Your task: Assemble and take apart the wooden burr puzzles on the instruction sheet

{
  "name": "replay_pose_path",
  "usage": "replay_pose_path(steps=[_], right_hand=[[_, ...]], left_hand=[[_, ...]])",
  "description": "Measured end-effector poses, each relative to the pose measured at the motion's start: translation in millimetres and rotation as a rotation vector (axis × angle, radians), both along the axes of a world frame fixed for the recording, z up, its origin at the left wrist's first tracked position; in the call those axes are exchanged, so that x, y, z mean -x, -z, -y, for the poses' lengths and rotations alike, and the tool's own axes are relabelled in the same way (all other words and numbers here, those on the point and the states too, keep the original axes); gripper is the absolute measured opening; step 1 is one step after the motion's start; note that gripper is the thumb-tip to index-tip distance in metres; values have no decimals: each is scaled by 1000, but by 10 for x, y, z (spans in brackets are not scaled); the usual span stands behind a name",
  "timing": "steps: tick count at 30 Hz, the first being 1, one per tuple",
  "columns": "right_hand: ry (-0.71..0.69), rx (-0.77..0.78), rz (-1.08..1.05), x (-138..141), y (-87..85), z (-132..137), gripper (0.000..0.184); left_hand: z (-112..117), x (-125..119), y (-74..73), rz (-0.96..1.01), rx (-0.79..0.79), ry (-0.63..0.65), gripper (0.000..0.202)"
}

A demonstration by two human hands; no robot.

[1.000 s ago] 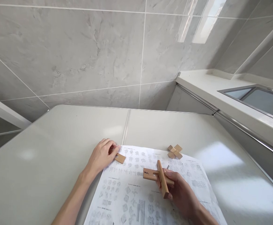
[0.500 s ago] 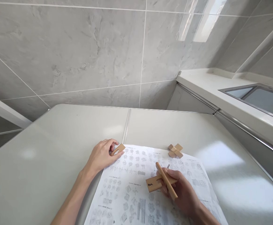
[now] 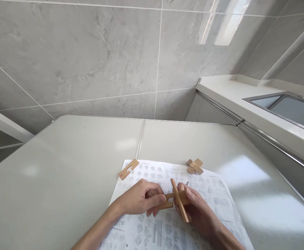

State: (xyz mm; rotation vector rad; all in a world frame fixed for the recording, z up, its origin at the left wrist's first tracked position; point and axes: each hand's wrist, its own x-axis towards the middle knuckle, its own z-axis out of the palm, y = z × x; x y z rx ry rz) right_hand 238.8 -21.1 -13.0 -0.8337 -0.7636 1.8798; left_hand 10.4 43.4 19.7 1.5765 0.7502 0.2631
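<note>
Left hand: pinched the left end of the crossed tan wooden puzzle pieces.
Right hand: gripped the same pieces.
Notched flat wooden piece: lay far left, on the printed instruction sheet.

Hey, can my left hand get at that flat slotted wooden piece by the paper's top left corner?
Probably yes. The slotted piece lies in the open just beyond the left hand, with nothing between, though that hand is gripping the crossed pieces.

Instruction sheet — print too small to read, bottom cut by frame. Crossed wooden pieces — ends hidden under left hand, right hand.
</note>
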Motion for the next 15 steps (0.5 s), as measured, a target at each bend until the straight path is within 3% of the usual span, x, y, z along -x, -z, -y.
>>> replay_pose_path(steps=[3, 8, 12, 15], right_hand=[[5, 1, -10, -10, -9, -7, 50], [-6, 8, 21, -38, -6, -33, 68], [60, 4, 7, -44, -10, -34, 50], [88, 20, -3, -43, 2, -24, 47]], left_hand=[[20, -35, -26, 37, 63, 34, 46], [5, -46, -23, 46, 70, -17, 44], [-4, -50, 11, 60, 79, -56, 43], [-12, -49, 17, 72, 88, -59, 43]])
